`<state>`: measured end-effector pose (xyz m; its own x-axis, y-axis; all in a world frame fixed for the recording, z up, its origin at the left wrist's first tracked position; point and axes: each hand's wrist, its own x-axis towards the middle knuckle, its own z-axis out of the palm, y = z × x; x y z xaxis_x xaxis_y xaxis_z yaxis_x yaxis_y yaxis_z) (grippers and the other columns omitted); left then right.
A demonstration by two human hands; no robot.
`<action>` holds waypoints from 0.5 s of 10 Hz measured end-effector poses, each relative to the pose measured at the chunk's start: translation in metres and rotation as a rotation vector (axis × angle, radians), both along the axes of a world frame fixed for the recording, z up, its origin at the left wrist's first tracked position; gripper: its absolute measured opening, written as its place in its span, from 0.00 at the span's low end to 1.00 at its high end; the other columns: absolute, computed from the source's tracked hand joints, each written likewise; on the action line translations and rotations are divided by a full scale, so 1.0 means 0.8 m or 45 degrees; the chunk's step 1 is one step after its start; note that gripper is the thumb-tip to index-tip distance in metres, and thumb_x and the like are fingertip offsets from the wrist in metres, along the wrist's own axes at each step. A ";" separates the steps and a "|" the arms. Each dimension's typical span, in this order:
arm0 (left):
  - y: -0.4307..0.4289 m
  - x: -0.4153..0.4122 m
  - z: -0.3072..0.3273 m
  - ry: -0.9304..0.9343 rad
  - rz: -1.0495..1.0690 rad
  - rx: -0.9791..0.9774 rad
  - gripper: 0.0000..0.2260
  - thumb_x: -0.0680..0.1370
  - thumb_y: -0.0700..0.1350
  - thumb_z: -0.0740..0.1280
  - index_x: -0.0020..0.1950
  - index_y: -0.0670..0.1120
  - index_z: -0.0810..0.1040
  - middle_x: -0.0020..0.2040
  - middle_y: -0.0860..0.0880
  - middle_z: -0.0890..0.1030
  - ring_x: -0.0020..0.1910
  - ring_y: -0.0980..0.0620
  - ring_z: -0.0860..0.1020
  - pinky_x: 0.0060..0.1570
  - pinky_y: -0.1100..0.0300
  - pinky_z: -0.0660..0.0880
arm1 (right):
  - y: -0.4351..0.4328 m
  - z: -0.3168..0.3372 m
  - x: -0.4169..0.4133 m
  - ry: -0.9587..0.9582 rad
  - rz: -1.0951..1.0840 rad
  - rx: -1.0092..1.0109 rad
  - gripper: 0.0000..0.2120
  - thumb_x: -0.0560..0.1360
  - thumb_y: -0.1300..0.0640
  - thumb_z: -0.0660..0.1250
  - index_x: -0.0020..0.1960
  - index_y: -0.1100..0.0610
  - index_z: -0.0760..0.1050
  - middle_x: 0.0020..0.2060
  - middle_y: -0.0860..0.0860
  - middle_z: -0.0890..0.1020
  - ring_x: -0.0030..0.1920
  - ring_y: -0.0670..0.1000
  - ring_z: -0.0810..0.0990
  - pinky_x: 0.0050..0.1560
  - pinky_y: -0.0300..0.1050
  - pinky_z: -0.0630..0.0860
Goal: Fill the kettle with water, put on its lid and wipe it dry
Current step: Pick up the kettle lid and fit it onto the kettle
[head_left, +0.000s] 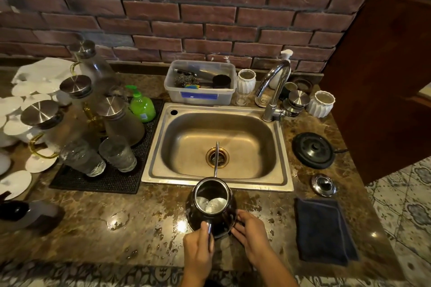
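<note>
So the kettle is parked on the desk right in front of the sink, lid off, with its long thin spout poking out over the basin toward the drain. Something pale and shiny can be seen inside through the open top, though water or just reflections can't be told apart. The handle at the near side is wrapped by the left hand, grip closed tight around it. The right hand is laid flat-ish against the kettle's right side, fingers loosely spread, nothing clasped in it. The lid is left well off to the right on the desk, just beyond a folded dark cloth. The kettle's round black base is sat further back, beside the sink. The tap is swung away at the back right corner. Wet patches are scattered all over the desk.
</note>
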<state>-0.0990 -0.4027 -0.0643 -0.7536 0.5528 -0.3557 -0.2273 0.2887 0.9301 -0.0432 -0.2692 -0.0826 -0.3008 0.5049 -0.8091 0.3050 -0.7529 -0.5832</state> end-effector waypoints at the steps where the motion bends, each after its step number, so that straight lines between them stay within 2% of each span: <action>1: -0.003 0.001 0.001 0.085 -0.004 -0.050 0.14 0.83 0.31 0.59 0.45 0.27 0.82 0.36 0.37 0.73 0.26 0.74 0.73 0.35 0.62 0.67 | -0.001 0.004 -0.002 -0.003 -0.010 0.011 0.12 0.83 0.61 0.59 0.60 0.61 0.79 0.51 0.56 0.86 0.55 0.55 0.84 0.50 0.47 0.80; 2: 0.000 -0.003 -0.004 0.218 0.108 0.025 0.24 0.81 0.51 0.60 0.25 0.51 0.72 0.20 0.53 0.68 0.21 0.62 0.66 0.30 0.62 0.63 | -0.002 0.015 -0.005 -0.003 -0.041 0.017 0.10 0.83 0.61 0.59 0.56 0.60 0.79 0.49 0.55 0.85 0.52 0.54 0.84 0.47 0.46 0.79; 3: 0.000 -0.004 -0.012 0.209 0.136 0.031 0.25 0.78 0.61 0.55 0.23 0.53 0.71 0.20 0.51 0.67 0.21 0.54 0.67 0.29 0.60 0.62 | -0.003 0.024 -0.007 -0.001 -0.067 0.021 0.10 0.83 0.61 0.59 0.51 0.58 0.79 0.46 0.53 0.85 0.49 0.52 0.84 0.45 0.44 0.79; 4: -0.004 -0.006 -0.005 0.213 0.050 0.074 0.27 0.79 0.62 0.55 0.25 0.49 0.72 0.20 0.47 0.70 0.20 0.53 0.69 0.27 0.60 0.66 | -0.007 0.023 -0.008 0.010 -0.090 0.028 0.10 0.83 0.62 0.59 0.51 0.57 0.80 0.46 0.53 0.86 0.50 0.52 0.84 0.47 0.44 0.79; 5: -0.012 -0.012 -0.005 0.189 -0.060 0.070 0.28 0.79 0.63 0.56 0.27 0.45 0.73 0.20 0.42 0.73 0.21 0.48 0.74 0.28 0.58 0.71 | -0.010 0.020 -0.009 0.031 -0.107 0.039 0.11 0.83 0.62 0.59 0.52 0.59 0.80 0.48 0.54 0.86 0.52 0.53 0.85 0.49 0.44 0.80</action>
